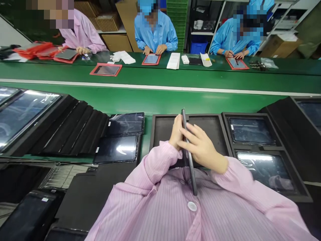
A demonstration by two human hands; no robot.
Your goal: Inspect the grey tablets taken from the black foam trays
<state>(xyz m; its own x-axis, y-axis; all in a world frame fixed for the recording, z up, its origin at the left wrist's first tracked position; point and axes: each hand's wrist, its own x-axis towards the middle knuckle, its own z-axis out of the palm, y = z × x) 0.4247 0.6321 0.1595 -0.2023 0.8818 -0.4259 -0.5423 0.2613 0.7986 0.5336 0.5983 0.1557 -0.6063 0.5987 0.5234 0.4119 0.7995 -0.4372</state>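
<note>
I hold a thin dark tablet (188, 157) upright and edge-on against my chest, above an empty black foam tray (163, 130). My left hand (176, 132) presses its left face with fingers closed on it. My right hand (200, 147) lies over the right face, fingers wrapped across the tablet. Both of my sleeves are pink. The tablet's lower end rests near my coat button.
A black tray (227, 134) with two tablets sits at the right, two loose tablets (120, 137) and fanned black trays (72, 130) at the left. Beyond the green conveyor belt (160, 87), three people work on tablets in red frames (106, 69).
</note>
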